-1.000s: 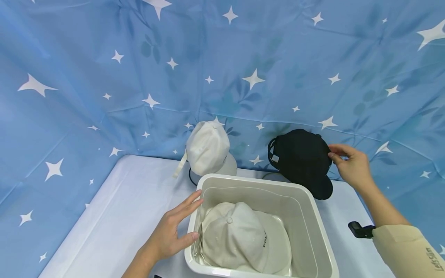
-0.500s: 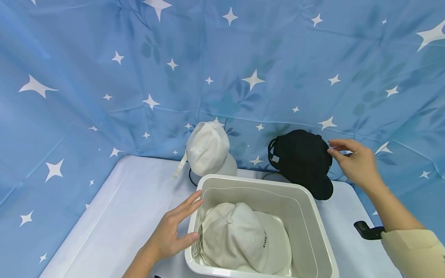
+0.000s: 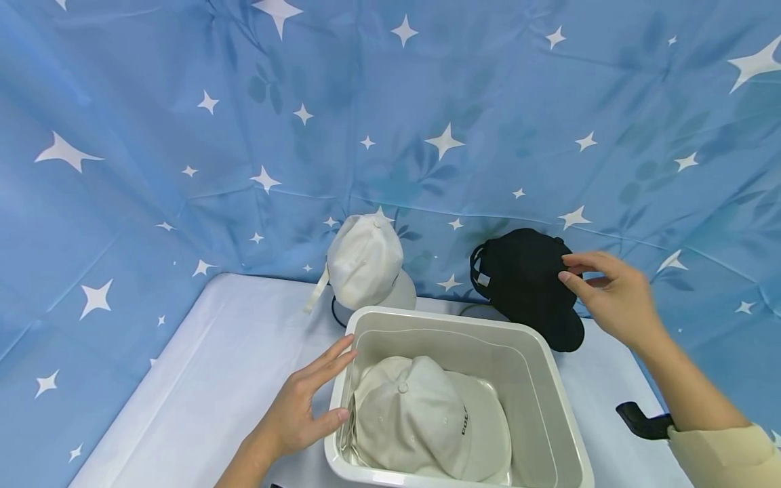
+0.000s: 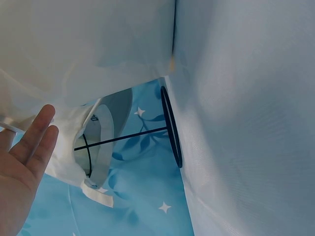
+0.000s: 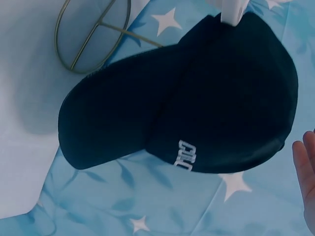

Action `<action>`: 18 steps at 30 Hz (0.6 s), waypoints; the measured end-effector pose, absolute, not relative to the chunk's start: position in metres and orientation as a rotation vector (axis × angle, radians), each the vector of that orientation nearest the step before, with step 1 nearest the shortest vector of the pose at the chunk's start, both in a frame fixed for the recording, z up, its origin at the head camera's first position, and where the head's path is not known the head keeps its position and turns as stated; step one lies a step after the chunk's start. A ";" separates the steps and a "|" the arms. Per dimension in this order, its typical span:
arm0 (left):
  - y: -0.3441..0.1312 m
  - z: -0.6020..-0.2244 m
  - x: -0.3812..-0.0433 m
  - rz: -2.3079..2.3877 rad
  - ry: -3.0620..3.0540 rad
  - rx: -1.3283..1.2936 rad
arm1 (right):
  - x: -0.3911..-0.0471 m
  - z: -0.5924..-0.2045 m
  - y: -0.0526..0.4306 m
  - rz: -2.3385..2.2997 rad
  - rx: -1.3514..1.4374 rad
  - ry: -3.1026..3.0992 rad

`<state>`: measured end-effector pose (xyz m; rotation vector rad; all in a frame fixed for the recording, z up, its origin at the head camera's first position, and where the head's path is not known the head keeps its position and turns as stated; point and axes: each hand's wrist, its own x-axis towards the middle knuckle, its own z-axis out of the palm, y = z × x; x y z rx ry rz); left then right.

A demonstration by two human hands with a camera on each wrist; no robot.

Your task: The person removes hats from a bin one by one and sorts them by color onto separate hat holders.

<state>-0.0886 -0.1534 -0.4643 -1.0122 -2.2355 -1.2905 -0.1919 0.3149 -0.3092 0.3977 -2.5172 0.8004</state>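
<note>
A black cap (image 3: 525,278) with white lettering on its front panel (image 5: 187,155) hangs on a thin gold wire stand (image 5: 130,34). My right hand (image 3: 616,298) is beside its crown, thumb and forefinger extended with a gap between them; the right wrist view has the fingers just off the crown. My left hand (image 3: 302,400) rests fingertips and thumb at the left rim of a pale plastic bin (image 3: 546,407), fingers straight. Inside that bin lies a beige cap (image 3: 415,420) with dark lettering, brim pointing right.
Behind the bin's left corner, a white cap (image 3: 365,261) with a loose back strap sits on a black wire stand (image 4: 170,128). A white cloth (image 3: 244,339) covers the table. The star-patterned blue curtain (image 3: 342,156) hangs right behind the stands.
My right hand first shifted slightly up and right, then came back left, so its fingertips now overlap the black cap's crown in the head view. The left hand and caps stay put.
</note>
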 end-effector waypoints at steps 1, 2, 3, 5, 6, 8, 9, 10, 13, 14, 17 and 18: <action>-0.153 -0.464 -0.088 -1.289 -2.237 -1.012 | -0.191 -0.310 0.314 0.808 0.419 -2.504; -0.153 -0.464 -0.088 -1.288 -2.236 -1.013 | -0.190 -0.311 0.312 0.814 0.432 -2.493; -0.153 -0.464 -0.088 -1.288 -2.236 -1.013 | -0.188 -0.312 0.311 0.822 0.456 -2.477; -0.154 -0.464 -0.089 -1.289 -2.236 -1.013 | -0.187 -0.314 0.309 0.833 0.508 -2.443; -0.154 -0.465 -0.089 -1.292 -2.235 -1.014 | -0.186 -0.316 0.308 0.843 0.535 -2.429; -0.154 -0.465 -0.089 -1.294 -2.233 -1.015 | -0.183 -0.318 0.305 0.858 0.583 -2.405; -0.154 -0.465 -0.089 -1.293 -2.231 -1.017 | -0.182 -0.319 0.303 0.864 0.607 -2.396; -0.154 -0.465 -0.089 -1.293 -2.230 -1.017 | -0.181 -0.320 0.302 0.868 0.626 -2.389; -0.154 -0.465 -0.089 -1.292 -2.226 -1.020 | -0.178 -0.322 0.296 0.879 0.656 -2.383; -0.154 -0.465 -0.089 -1.292 -2.224 -1.021 | -0.176 -0.323 0.294 0.874 0.661 -2.385; -0.153 -0.466 -0.089 -1.296 -2.220 -1.024 | -0.172 -0.325 0.289 0.878 0.681 -2.389; -0.153 -0.466 -0.089 -1.296 -2.219 -1.026 | -0.170 -0.325 0.287 0.871 0.685 -2.394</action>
